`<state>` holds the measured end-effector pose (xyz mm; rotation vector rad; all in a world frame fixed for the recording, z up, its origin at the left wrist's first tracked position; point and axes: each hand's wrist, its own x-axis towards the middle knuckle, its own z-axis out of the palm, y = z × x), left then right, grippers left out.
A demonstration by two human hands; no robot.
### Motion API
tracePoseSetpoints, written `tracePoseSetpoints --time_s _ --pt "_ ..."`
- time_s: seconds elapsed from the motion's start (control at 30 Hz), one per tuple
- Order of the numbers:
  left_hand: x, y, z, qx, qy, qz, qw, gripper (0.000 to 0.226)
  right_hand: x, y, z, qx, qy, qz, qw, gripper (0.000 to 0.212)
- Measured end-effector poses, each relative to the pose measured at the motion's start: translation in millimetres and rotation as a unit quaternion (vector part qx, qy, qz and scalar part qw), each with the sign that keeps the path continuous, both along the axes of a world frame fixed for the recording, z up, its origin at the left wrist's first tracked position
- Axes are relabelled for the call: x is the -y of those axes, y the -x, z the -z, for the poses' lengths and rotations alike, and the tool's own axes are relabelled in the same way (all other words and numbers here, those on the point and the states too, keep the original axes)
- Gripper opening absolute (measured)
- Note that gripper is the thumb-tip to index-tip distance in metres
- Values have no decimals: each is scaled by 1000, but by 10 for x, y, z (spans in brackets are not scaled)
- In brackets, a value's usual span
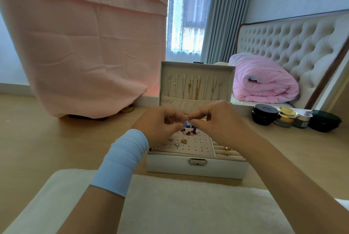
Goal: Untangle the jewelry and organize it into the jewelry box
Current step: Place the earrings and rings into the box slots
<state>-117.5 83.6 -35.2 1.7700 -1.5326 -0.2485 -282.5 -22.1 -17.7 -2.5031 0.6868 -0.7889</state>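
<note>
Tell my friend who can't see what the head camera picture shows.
The left hand and right hand pinch a tiny piece of jewelry between them above an open white jewelry box. Earrings dot its tray, rings sit at its right, and necklaces hang inside its lid.

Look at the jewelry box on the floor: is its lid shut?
No, the lid of the jewelry box stands open and upright, with necklaces hanging inside it.

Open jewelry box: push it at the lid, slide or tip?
Likely tips back or folds: the lid stands upright, tall against the shallow jewelry box. Hung necklaces would probably swing and tangle. Earrings on the perforated panel may shake loose.
</note>
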Motion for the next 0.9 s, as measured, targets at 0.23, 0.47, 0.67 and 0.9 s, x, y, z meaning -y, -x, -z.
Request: tracePoseSetpoints --time_s 0.23,0.47,0.67,0.9 --pt "52 66 85 121 -67 -20 990 7 -7 67 77 -200 46 -20 979 13" --pt "55 54 104 119 -74 -21 990 10 -74 23 140 -190 109 -12 976 12" --pt "-11 -4 87 91 -64 -38 993 15 -105 28 191 -165 158 -29 973 8" --pt "47 62 150 116 -73 -9 990 12 -104 105 72 -238 159 -42 957 12"
